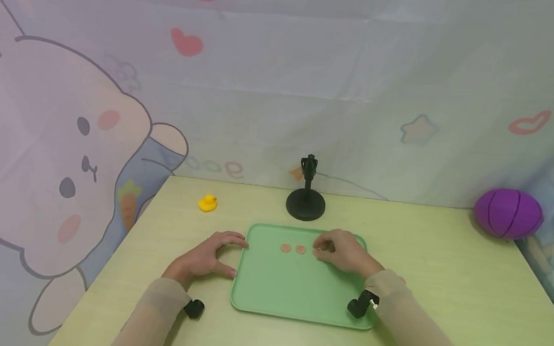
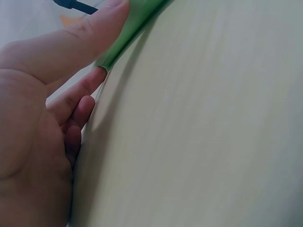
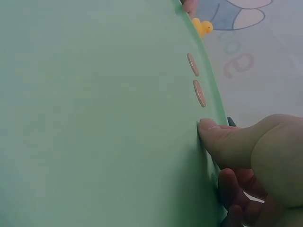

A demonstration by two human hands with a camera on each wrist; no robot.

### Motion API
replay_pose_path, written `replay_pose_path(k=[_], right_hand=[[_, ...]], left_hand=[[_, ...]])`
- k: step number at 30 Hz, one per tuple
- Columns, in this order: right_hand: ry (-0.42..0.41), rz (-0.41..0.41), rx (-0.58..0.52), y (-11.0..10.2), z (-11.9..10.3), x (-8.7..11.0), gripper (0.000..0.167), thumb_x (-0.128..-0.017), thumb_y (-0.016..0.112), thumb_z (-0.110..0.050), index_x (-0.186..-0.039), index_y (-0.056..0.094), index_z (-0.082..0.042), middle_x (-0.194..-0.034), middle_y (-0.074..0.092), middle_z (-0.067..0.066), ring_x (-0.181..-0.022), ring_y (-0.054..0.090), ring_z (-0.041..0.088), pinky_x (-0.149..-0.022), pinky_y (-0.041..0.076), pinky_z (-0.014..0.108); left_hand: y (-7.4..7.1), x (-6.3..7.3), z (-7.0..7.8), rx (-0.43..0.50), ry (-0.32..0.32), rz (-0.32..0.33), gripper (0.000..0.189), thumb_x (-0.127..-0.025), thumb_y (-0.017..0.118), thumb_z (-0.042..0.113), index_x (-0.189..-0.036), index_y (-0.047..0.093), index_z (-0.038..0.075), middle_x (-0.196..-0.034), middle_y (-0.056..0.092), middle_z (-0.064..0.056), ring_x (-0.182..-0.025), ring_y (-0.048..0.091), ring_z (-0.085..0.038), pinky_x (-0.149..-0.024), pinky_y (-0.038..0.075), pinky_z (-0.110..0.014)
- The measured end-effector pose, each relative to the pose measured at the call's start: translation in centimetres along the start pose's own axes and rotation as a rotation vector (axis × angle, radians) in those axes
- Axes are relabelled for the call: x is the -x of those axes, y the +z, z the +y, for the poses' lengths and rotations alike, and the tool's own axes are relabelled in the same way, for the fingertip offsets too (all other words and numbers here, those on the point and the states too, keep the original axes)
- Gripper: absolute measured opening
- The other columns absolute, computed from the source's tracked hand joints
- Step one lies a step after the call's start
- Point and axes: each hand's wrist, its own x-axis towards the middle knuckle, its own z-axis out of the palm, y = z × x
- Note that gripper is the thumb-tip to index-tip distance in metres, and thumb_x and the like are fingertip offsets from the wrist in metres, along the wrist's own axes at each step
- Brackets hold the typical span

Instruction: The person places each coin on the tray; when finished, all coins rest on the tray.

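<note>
Two copper-coloured coins, one [image 1: 285, 247] to the left and one [image 1: 300, 249] beside it, lie flat in a row near the far rim of a green tray [image 1: 293, 286]. Just right of them, my right hand [image 1: 344, 251] pinches a third coin [image 1: 316, 252] between thumb and fingertips, low over the tray; the fingers mostly hide it. In the right wrist view the thumb tip [image 3: 207, 125] is right at the tray surface. My left hand [image 1: 206, 254] is at the tray's left rim, thumb and fingers spread, with fingertips against the edge.
Behind the tray stands a black stand with a round base [image 1: 306, 204]. A yellow rubber duck [image 1: 208, 203] sits at the back left, a purple ball [image 1: 508, 214] at the back right corner. A printed cloth [image 1: 283, 87] hangs behind the table [image 1: 448, 281].
</note>
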Motion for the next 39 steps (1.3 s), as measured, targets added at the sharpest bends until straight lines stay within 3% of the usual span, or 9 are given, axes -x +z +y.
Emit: replay_pose_path(k=[19,34,39], right_hand=[[0.03,0.034,0.002,0.5,-0.1,-0.3,0.014,-0.095,0.08,-0.025,-0.105,0.081,-0.015,-0.094,0.072,-0.005,-0.088,0.062,0.013,-0.079,0.051,0.034],[-0.002,0.011,-0.014,0.4,0.3,-0.3,0.013,-0.096,0.079,-0.025,-0.105,0.081,-0.015,-0.094,0.072,-0.005,-0.087,0.062,0.012,-0.077,0.051,0.033],[0.006,-0.038,-0.051,-0.6,0.2,-0.1,0.024,-0.097,0.078,-0.028,-0.115,0.078,-0.013,-0.099,0.072,-0.001,-0.091,0.065,0.015,-0.083,0.053,0.036]], left_hand=[[-0.2,0.1,0.3,-0.011,0.002,0.004,0.064,-0.076,0.095,0.021,-0.134,0.069,0.022,-0.153,0.052,-0.006,-0.147,0.035,-0.035,-0.123,0.019,-0.063],[0.0,0.1,0.1,-0.01,-0.002,0.002,0.063,-0.077,0.095,0.021,-0.134,0.069,0.023,-0.153,0.051,-0.005,-0.147,0.035,-0.034,-0.123,0.019,-0.062],[0.0,0.1,0.3,-0.012,-0.007,0.004,0.063,-0.077,0.095,0.021,-0.135,0.069,0.023,-0.154,0.051,-0.005,-0.147,0.034,-0.034,-0.123,0.019,-0.062]])
